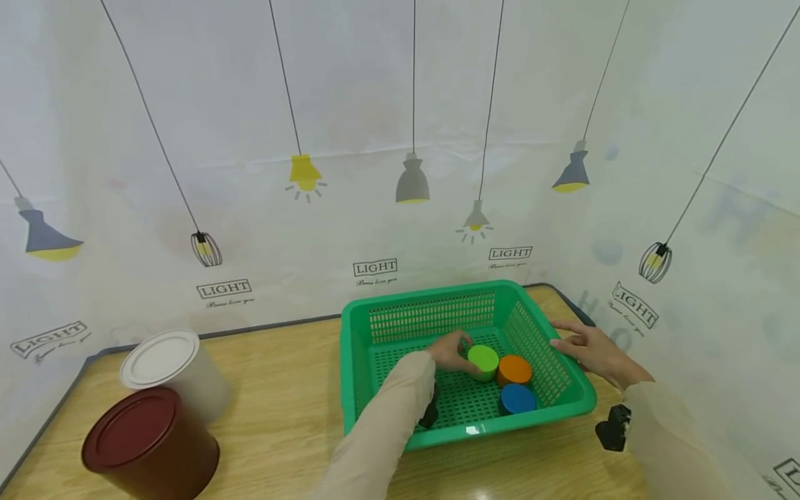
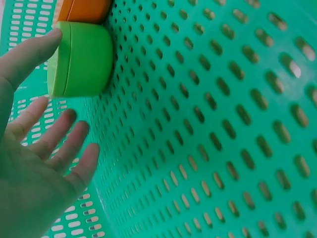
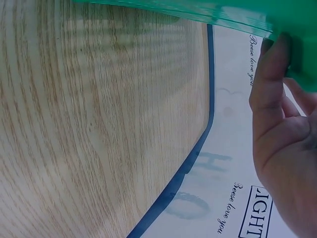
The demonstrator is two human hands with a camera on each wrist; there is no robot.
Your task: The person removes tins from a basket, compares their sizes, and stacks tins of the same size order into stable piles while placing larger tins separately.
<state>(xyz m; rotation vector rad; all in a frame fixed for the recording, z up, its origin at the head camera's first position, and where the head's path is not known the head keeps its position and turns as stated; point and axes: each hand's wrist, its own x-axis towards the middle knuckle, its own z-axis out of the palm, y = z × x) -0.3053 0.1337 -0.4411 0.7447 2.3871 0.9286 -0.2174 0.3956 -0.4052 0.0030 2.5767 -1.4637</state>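
Three small round containers sit close together in the right part of a green plastic basket (image 1: 437,436): a light green one (image 1: 483,362), an orange one (image 1: 515,370) and a blue one (image 1: 517,399). My left hand (image 1: 451,352) reaches into the basket beside the light green container. In the left wrist view, the thumb lies at that container's lid edge, while the other fingers (image 2: 69,136) are spread and apart from it. My right hand (image 1: 590,351) holds the basket's right rim. The right wrist view shows its fingers (image 3: 275,64) bent at the green rim.
On the left of the wooden table (image 1: 281,403) stand a white lidded can (image 1: 181,375) and a dark red lidded can (image 1: 150,441). A white wall covering (image 1: 350,222) with printed lamps closes off the back and the right side, near the basket.
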